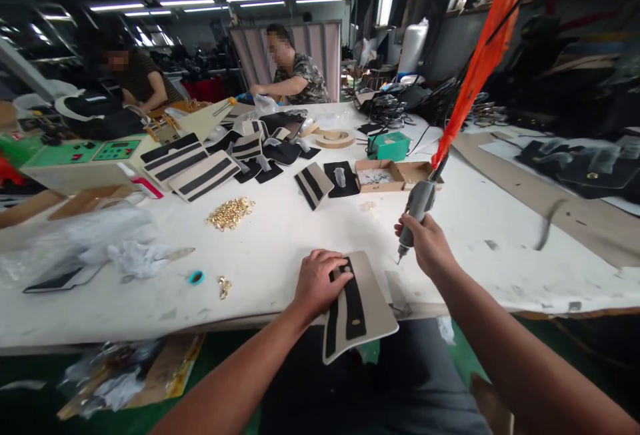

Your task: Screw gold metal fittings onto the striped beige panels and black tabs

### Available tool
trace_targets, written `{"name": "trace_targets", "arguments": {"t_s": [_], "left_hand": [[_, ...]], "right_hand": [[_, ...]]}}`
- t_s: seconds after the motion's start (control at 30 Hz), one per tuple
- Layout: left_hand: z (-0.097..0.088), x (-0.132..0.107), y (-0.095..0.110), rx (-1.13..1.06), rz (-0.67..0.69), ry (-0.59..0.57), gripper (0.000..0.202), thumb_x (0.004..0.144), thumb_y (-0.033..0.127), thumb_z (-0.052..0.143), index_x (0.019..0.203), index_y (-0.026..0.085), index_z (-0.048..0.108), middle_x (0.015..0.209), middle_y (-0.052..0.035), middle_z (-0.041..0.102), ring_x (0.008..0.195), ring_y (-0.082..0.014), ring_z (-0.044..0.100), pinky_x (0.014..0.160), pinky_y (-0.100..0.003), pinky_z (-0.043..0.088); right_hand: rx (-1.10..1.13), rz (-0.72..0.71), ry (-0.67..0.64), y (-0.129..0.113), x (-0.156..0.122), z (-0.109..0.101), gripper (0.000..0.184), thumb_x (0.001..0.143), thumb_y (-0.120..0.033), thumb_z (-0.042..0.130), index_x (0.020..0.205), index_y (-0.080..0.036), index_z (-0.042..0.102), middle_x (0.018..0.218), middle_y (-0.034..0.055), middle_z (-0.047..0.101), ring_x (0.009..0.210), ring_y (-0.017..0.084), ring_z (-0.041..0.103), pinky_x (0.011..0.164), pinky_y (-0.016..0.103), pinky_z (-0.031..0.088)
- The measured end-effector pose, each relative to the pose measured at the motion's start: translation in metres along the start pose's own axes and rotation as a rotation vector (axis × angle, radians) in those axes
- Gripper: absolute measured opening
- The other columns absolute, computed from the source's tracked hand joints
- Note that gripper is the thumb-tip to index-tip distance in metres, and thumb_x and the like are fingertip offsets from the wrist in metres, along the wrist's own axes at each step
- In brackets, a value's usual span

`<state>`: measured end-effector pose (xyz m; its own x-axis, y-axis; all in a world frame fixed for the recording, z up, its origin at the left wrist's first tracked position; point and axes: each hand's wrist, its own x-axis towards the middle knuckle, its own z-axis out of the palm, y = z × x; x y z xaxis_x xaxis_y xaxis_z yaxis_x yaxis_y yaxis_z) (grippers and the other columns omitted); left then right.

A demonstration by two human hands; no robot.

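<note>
My left hand (319,283) presses down, fingers curled, on a beige panel with black strips (356,308) that overhangs the near edge of the white table (310,235). My right hand (426,241) is wrapped round a grey electric screwdriver (416,213), held upright with its tip just above the table, to the right of the panel. An orange hose (479,61) runs up from the tool's top.
A pile of gold metal fittings (230,213) lies mid-table, with more striped panels (195,171), small cardboard boxes (377,175), a green box (389,145) and a tape roll (334,137) behind. Crumpled plastic (90,241) lies left. Two other people sit at the far side.
</note>
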<state>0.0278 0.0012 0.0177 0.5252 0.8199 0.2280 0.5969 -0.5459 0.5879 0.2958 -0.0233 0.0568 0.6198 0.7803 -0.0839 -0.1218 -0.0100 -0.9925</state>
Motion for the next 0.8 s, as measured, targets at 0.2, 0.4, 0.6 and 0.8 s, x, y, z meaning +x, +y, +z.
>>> {"name": "trace_targets", "arguments": {"t_s": [0.2,0.4,0.6,0.8], "left_hand": [[-0.001,-0.001,-0.001,0.017,-0.001,-0.001,0.022,0.089,0.036,0.077,0.109,0.029,0.082,0.125,-0.0033,0.078,0.122,-0.0289,0.062,0.107,-0.05,0.046],[-0.003,0.002,0.003,-0.038,-0.004,0.007,0.022,0.086,0.035,0.077,0.107,0.028,0.083,0.123,-0.0059,0.079,0.122,-0.0309,0.062,0.108,-0.053,0.045],[-0.01,-0.001,0.0,-0.556,-0.177,0.085,0.029,0.075,0.05,0.084,0.091,0.025,0.085,0.101,-0.0101,0.083,0.111,-0.0366,0.069,0.109,-0.058,0.048],[-0.02,-0.01,0.01,-1.006,-0.381,0.062,0.088,0.093,0.086,0.035,0.118,0.014,0.079,0.095,-0.015,0.081,0.097,-0.0324,0.077,0.089,-0.045,0.061]], "right_hand": [[-0.491,-0.53,0.175,0.007,-0.029,-0.03,0.054,0.087,-0.039,0.073,0.137,-0.02,0.061,0.131,0.0167,0.066,0.12,0.035,0.066,0.101,0.057,0.055],[-0.723,-0.927,-0.469,0.043,-0.098,-0.033,0.05,0.092,-0.015,0.066,0.138,-0.031,0.067,0.151,0.0136,0.059,0.146,0.036,0.048,0.112,0.058,0.049],[-0.354,-0.521,-0.671,0.015,-0.105,0.003,0.022,0.101,-0.042,0.065,0.096,-0.023,0.075,0.094,0.0052,0.076,0.096,0.026,0.07,0.095,0.043,0.055],[0.019,0.042,-0.56,-0.01,-0.083,0.036,0.045,0.089,-0.062,0.074,0.092,-0.018,0.067,0.075,-0.0014,0.069,0.063,0.016,0.062,0.058,0.026,0.048]]}}
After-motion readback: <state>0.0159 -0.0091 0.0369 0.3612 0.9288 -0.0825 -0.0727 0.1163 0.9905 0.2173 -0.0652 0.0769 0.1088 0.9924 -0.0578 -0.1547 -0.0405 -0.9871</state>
